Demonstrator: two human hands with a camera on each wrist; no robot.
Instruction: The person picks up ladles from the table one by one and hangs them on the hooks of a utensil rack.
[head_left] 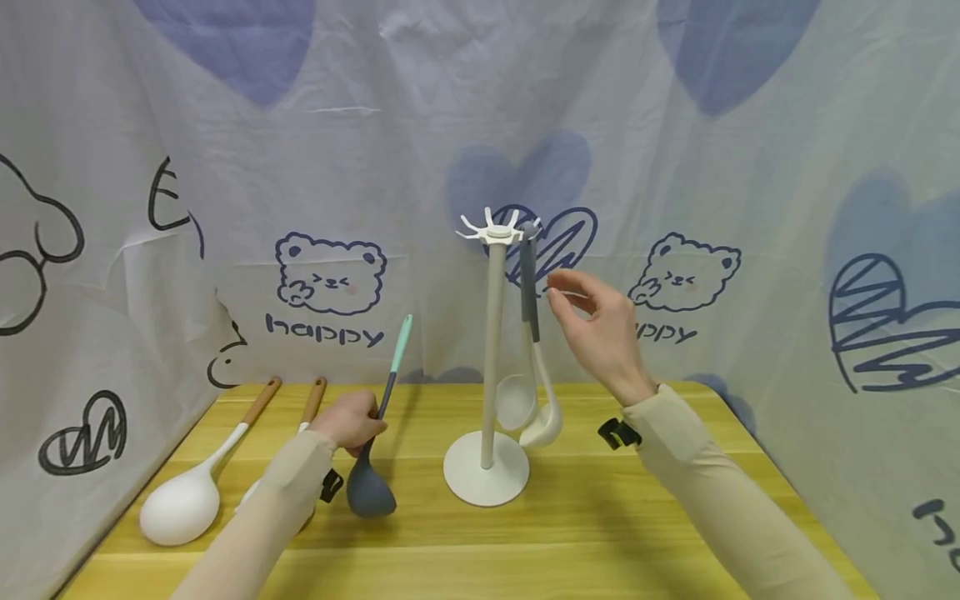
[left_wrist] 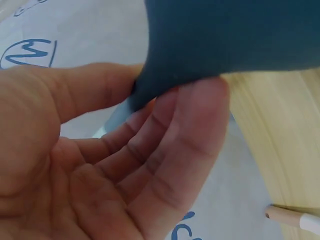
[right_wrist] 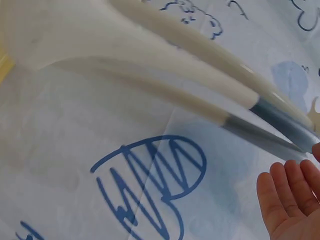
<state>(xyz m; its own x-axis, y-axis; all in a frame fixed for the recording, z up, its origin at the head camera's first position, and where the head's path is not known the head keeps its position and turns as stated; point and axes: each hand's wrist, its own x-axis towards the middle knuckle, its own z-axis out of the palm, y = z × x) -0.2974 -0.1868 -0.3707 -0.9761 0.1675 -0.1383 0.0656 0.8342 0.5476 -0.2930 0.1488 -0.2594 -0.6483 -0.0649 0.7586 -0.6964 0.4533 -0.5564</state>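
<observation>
My left hand (head_left: 348,422) pinches a dark blue ladle (head_left: 371,490) low on its shaft, just above the bowl; its mint-green handle end points up and away. In the left wrist view the blue bowl (left_wrist: 230,35) fills the top, with thumb and fingers around the neck below it. A white utensil stand (head_left: 493,350) rises mid-table with a ring of hooks on top. Two cream utensils with grey handles hang from its right side, the nearer one a ladle (head_left: 546,423). Beside their handles my right hand (head_left: 600,333) is raised, fingers loosely bent, holding nothing.
On the left of the wooden table (head_left: 600,533) lies a large white ladle (head_left: 180,507) with a wooden handle end. Next to it, a second wooden-handled utensil (head_left: 315,400) is partly hidden by my left arm. A printed cloth (head_left: 420,167) hangs behind and at both sides.
</observation>
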